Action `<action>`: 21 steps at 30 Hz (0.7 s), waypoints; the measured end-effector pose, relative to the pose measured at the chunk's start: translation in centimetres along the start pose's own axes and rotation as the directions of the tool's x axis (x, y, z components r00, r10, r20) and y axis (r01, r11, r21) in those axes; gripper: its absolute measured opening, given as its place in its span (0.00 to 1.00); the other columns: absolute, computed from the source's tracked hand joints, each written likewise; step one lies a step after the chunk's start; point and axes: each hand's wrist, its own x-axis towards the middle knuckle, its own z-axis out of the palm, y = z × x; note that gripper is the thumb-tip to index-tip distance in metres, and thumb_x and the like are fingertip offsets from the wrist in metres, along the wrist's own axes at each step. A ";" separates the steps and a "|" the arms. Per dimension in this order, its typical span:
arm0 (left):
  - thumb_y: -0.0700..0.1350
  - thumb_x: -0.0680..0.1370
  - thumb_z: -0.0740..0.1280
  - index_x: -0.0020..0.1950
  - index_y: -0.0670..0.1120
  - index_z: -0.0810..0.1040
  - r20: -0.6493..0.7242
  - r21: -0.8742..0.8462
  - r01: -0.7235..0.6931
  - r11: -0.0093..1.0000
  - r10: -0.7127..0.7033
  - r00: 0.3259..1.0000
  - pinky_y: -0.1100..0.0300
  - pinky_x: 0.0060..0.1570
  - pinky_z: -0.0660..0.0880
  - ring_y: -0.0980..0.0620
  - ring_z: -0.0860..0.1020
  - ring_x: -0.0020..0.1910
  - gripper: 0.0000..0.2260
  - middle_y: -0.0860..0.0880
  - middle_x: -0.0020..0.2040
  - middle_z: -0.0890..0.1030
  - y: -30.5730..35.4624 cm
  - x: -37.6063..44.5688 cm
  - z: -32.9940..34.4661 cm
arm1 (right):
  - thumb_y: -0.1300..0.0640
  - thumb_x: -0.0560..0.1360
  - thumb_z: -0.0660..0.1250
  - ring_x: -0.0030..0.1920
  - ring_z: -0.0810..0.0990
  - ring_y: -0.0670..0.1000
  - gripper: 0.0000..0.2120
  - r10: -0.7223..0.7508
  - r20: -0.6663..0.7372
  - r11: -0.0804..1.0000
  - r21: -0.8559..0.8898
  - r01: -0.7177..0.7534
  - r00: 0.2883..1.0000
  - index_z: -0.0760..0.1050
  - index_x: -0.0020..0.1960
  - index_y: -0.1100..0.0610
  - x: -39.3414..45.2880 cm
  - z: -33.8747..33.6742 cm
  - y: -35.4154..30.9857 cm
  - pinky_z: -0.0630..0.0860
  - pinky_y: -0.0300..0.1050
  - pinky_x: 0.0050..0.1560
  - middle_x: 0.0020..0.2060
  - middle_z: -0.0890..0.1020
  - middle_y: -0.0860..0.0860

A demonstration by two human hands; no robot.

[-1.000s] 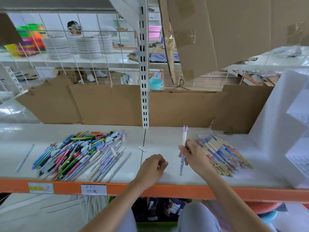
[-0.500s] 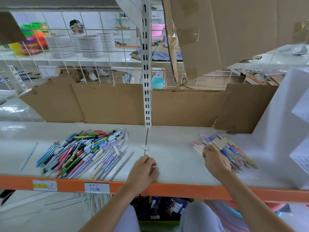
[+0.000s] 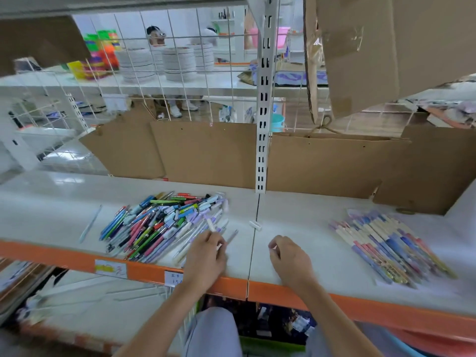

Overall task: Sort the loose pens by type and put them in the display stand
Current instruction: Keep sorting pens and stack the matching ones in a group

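A mixed heap of loose pens (image 3: 159, 222) lies on the left part of the white shelf (image 3: 304, 215). My left hand (image 3: 206, 258) is at the heap's right edge, its fingers curled round a white pen (image 3: 211, 224) that sticks up past the knuckles. My right hand (image 3: 288, 258) hovers over the middle of the shelf with loosely curled fingers and nothing visibly in it. A neat row of same-type patterned pens (image 3: 386, 243) lies to the right. Only a white corner of the display stand (image 3: 463, 202) shows at the far right edge.
A small white cap (image 3: 255, 225) lies on the shelf seam. A single clear pen (image 3: 90, 222) lies left of the heap. Cardboard sheets (image 3: 206, 153) line the back behind a slotted upright (image 3: 262, 124). The orange shelf edge (image 3: 283, 292) runs along the front.
My right hand laid the purple-tipped pen on the sorted row and came back to the middle. My left hand moved left to the heap and took hold of a white pen.
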 end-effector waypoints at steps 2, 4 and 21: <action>0.41 0.75 0.67 0.45 0.44 0.77 -0.031 0.051 0.069 0.996 -0.067 0.997 0.55 0.40 0.74 0.49 0.75 0.41 0.01 0.48 0.43 0.75 -1.3 0.3 -0.8 | 0.57 0.79 0.56 0.46 0.76 0.48 0.09 0.027 -0.015 0.999 0.048 -0.026 1.000 0.73 0.55 0.53 0.1 0.1 0.5 0.73 0.43 0.48 0.50 0.77 0.47; 0.44 0.77 0.65 0.47 0.45 0.76 -0.006 0.110 0.113 0.987 -0.113 0.994 0.57 0.44 0.72 0.50 0.73 0.44 0.03 0.49 0.45 0.74 -2.2 0.5 -1.1 | 0.58 0.79 0.56 0.44 0.74 0.47 0.09 0.021 -0.022 0.997 0.070 -0.020 1.000 0.73 0.54 0.54 0.0 0.0 0.8 0.73 0.43 0.46 0.47 0.76 0.46; 0.52 0.78 0.63 0.49 0.43 0.75 0.266 0.332 0.180 0.926 -0.275 0.924 0.57 0.45 0.73 0.49 0.75 0.48 0.12 0.47 0.48 0.76 -1.5 2.7 -2.5 | 0.59 0.79 0.56 0.40 0.72 0.46 0.09 0.016 -0.033 0.996 0.084 -0.013 0.999 0.74 0.54 0.54 -0.3 0.1 0.6 0.67 0.39 0.39 0.43 0.74 0.46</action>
